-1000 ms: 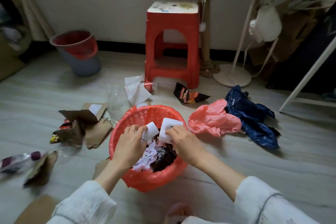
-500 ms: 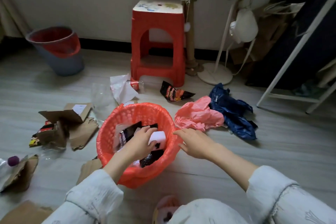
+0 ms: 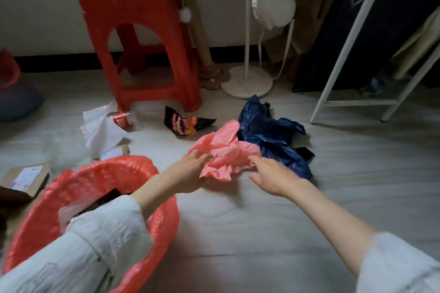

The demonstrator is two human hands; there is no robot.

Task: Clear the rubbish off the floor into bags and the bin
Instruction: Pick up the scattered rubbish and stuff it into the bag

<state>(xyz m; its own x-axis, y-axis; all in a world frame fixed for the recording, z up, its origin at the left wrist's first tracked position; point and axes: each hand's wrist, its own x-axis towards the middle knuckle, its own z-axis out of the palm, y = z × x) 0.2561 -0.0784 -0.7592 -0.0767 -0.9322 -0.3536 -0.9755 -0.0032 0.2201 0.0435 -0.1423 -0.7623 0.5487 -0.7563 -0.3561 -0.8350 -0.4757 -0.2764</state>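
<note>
On floor, centre: pink bag (image 3: 225,150) — crumpled, against blue bag (image 3: 273,135)
Left hand (image 3: 190,171): fingers gripping pink bag's near edge
Right hand (image 3: 273,173): fingers spread, touching bag
Bin (image 3: 164,221): red-lined — lower left

Crumpled pink plastic bag (image 3: 226,152) lies mid-frame on the floor, its right edge against a rumpled dark blue bag (image 3: 273,135). Red-lined bin (image 3: 164,216) sits lower left, scraps inside.
</note>
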